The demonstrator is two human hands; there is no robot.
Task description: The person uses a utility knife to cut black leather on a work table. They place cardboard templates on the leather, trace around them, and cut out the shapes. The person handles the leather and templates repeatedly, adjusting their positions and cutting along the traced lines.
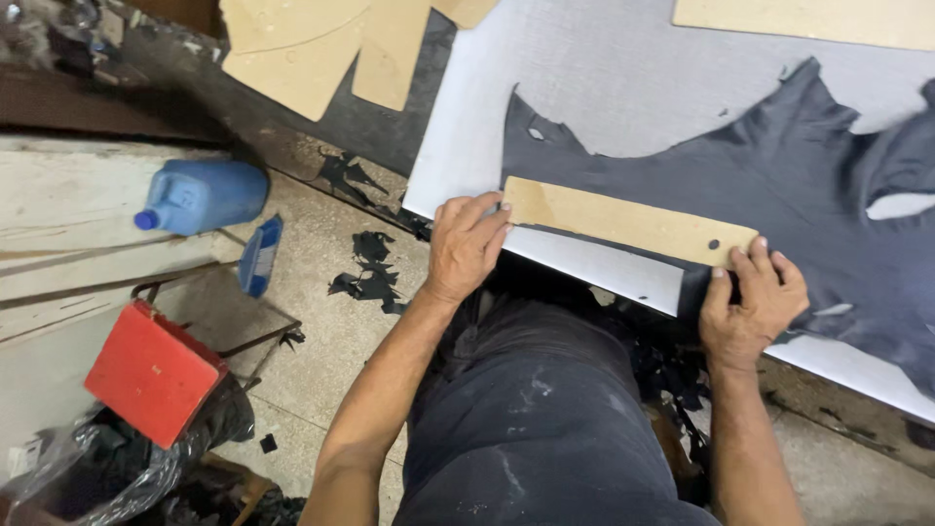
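A long, narrow template (628, 224) of tan board lies flat on a dark hide (779, 185), slanting down from the left grip to the right grip. Its edges are straight, its corners square, and one small round hole sits near the right-hand end.

The left hand (466, 244) has its grip released, fingers spread and pressing flat on the template's left end, grasping nothing. The right hand (752, 302) rests its fingertips on the template's lower right corner and on the hide just beside it; this grip too is flat and presses rather than clasps.

The hide is blue-black with a ragged outline and a few small holes. It spreads away from both grips, up and to the right, over a white sheet that covers the desk (584, 88).

Beyond the left grip, at the far edge of the desk, lie larger tan boards (312, 49), and another (808, 18) lies far beyond the right grip.

Out to the left of the left grip, on a pale ledge, a blue jug (203, 195) lies on its side with its darker blue cap pointing left. Below it is a flat red box (151, 370) over a black bag (127, 458). Black scraps (368, 268) dot the speckled floor (321, 321) near the left grip.
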